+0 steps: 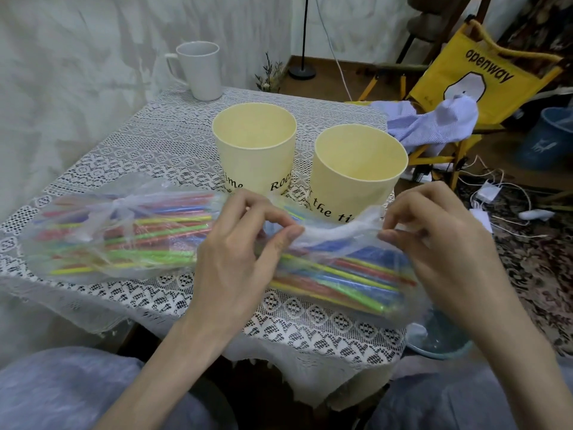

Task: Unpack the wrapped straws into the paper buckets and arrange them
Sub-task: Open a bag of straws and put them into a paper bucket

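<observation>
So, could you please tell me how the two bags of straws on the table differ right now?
The left bag of straws lies untouched on the lace tablecloth, its tied neck bunched near its left end; the right bag of straws has its wrapping pinched by the left hand and the right hand. The left bag lies roughly level across the table; the right bag slants toward the near right edge. Both hold mixed coloured straws in clear plastic.

Both hands raised, left and right, thumbs and forefingers pinched, facing each other
</observation>
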